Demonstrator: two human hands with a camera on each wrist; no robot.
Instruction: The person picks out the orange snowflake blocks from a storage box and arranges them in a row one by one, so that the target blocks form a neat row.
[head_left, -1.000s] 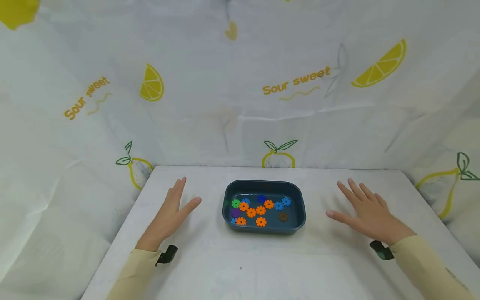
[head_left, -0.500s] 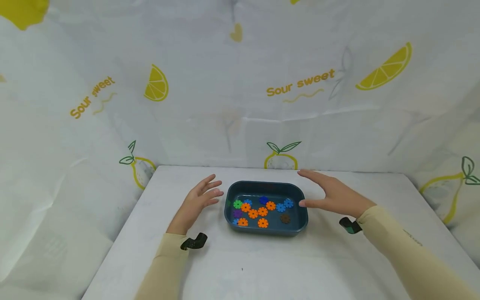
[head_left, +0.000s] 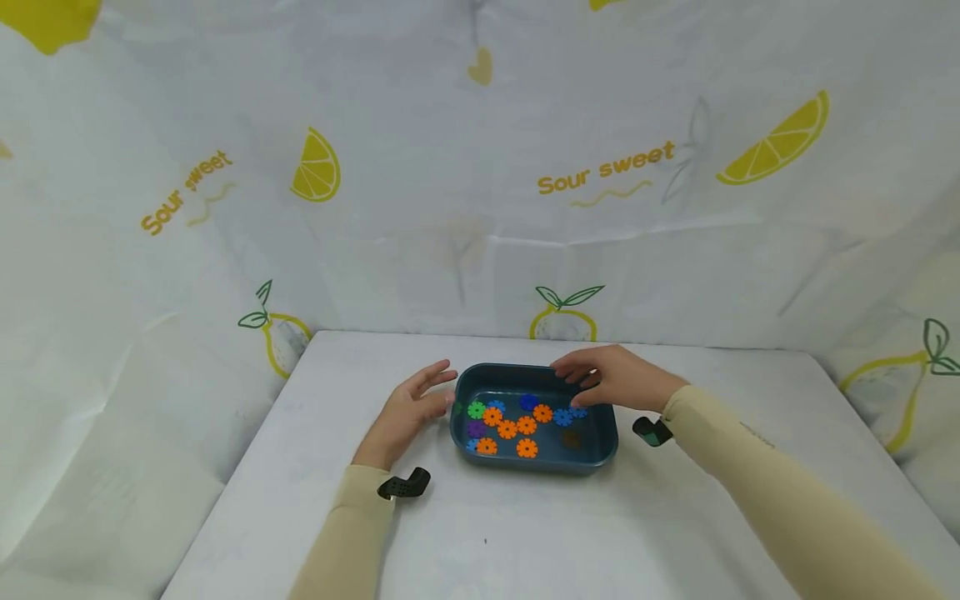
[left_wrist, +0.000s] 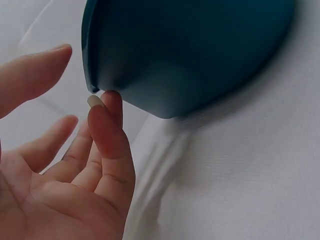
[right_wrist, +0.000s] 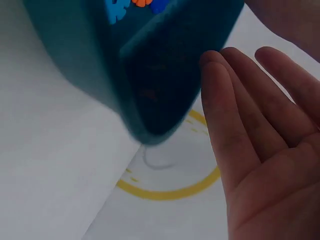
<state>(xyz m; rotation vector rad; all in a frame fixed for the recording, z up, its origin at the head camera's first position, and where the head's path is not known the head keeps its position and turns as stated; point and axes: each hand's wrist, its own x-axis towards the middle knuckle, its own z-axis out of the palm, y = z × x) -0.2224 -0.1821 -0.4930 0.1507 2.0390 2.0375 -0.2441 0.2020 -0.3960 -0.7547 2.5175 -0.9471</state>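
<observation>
nearest you, your pale sleeves come in at seven and four o'clock, with a black wrist mount (head_left: 405, 483) under your left wrist and another dark mount (head_left: 652, 431) under your right. ahead, on the white table (head_left: 487, 521), sits the dark blue tray (head_left: 525, 467). at its nine o'clock is your left hand (head_left: 402, 417), released, fingers loose, fingertips right by the rim; whether they touch it you cannot tell. in the tray lie notched plastic discs: an orange disc (head_left: 527, 448) at six o'clock, a brown disc (head_left: 572, 438) at four, a purple disc (head_left: 476, 428) at nine, light blue disc (head_left: 562, 417) at three, dark blue disc (head_left: 529, 402) at twelve. your right hand (head_left: 622, 377), also unclenched, reaches over the tray's two o'clock corner; contact there is unclear. farthest off, behind the table, hangs a white cloth (head_left: 420, 208) printed with lemons.
</observation>
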